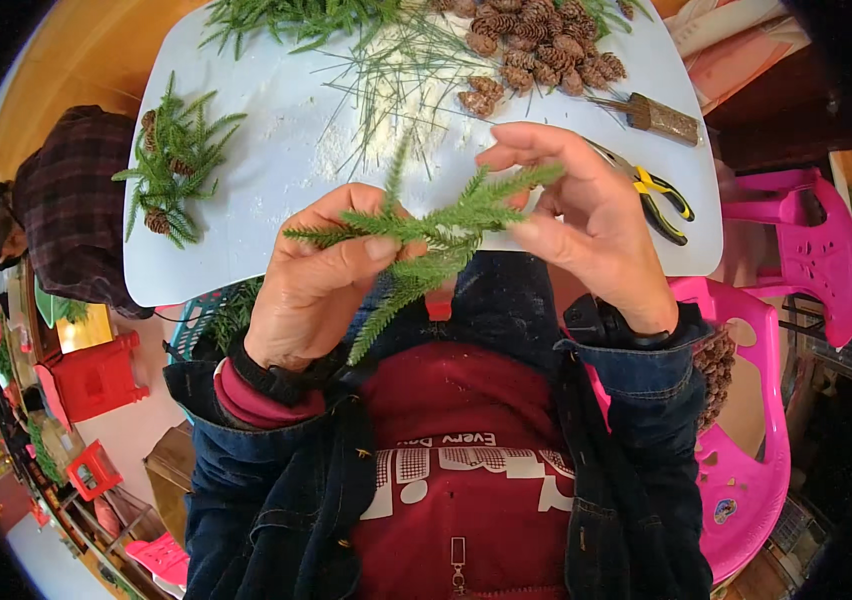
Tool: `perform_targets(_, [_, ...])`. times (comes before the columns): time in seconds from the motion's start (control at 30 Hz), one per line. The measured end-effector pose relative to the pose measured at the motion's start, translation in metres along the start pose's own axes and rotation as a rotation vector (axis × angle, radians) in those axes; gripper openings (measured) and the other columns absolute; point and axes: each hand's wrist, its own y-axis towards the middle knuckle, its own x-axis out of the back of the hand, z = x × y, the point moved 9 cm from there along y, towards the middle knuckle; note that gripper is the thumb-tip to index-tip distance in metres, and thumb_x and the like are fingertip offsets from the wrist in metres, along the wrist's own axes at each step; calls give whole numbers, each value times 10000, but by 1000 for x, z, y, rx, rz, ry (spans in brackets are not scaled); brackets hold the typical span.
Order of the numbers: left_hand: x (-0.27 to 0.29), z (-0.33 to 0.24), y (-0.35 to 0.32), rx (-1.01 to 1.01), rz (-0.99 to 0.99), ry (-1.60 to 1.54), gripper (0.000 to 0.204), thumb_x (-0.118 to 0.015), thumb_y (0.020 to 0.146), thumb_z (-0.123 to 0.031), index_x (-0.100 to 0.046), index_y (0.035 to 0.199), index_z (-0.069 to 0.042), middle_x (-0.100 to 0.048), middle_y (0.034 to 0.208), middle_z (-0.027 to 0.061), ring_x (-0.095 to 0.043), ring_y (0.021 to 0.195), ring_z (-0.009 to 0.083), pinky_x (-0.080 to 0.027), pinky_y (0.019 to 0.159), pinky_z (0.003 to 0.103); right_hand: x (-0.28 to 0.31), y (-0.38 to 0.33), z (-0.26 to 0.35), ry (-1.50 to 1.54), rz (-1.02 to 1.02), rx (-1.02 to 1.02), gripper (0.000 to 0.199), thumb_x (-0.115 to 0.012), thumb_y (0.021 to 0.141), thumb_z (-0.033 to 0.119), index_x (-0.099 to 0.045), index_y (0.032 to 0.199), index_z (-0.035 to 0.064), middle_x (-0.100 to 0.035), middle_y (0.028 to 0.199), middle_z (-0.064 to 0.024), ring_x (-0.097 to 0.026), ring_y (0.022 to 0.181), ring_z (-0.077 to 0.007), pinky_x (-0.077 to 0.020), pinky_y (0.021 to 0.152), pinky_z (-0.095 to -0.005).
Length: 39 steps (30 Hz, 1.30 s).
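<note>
- Over the near edge of the white tabletop, in front of my chest, a green needled sprig is held up.
- My left hand grips it, thumb and forefinger pinched together on the stem.
- My right hand has its fingers spread and curved at the sprig's right end; whether the thumb touches it, I cannot tell.
- Close to the left edge lies a green cluster with brown cones; a wide stretch of tabletop shows between it and the thin green stems scattered beyond my hands.
- Pine cones crowd the far right.
- Pliers with yellow-and-black handles lie just beside my right hand, a strip of tabletop between them and the right edge.
- Off that side, a pink chair stands near my right elbow.
</note>
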Motion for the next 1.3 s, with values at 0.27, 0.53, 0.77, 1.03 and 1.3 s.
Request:
perform_targets(0.27, [6, 11, -2, 3, -25, -209, 247, -602, 829, -129, -516, 1016, 8, -548, 882, 96, -514, 825, 198, -405, 859, 369, -4, -6, -12, 53, -20, -38, 511, -676, 811, 178, -481, 1246, -4, -553, 1060, -47, -499, 915, -95, -405, 741, -214])
perform_targets(0.53, [12, -6, -1, -141, -254, 87, 234, -548, 886, -152, -520, 1028, 32, -575, 929, 107, -527, 902, 188, -403, 848, 322, -22, -2, -19, 268, -54, -86, 304, -681, 812, 75, -558, 1067, -35, -574, 939, -35, -502, 782, -82, -415, 685, -224])
perform_targets(0.77, [9, -38, -39, -418, -384, 591, 211, -526, 934, -164, -572, 1043, 11, -598, 948, 55, -551, 823, 108, -424, 756, 228, -5, -31, 34, -475, -526, 577, 210, -666, 737, -48, -572, 923, -25, -590, 864, -90, -555, 754, -170, -448, 640, -278])
perform_targets(1.03, [-19, -8, -12, -220, -208, 133, 199, -530, 933, -154, -594, 1009, 19, -623, 916, 47, -558, 797, 89, -433, 745, 215, -53, -26, 44, -807, -349, 747, 332, -671, 636, -87, -582, 951, -29, -573, 905, -150, -555, 675, -263, -439, 535, -307])
perform_targets(1.3, [12, -7, -10, -180, -271, 114, 184, -527, 918, -114, -584, 1004, 38, -631, 898, 92, -569, 818, 133, -430, 795, 257, -30, -23, 48, -569, -360, 583, 318, -678, 711, -24, -595, 1017, -3, -567, 962, -134, -554, 758, -209, -441, 619, -283])
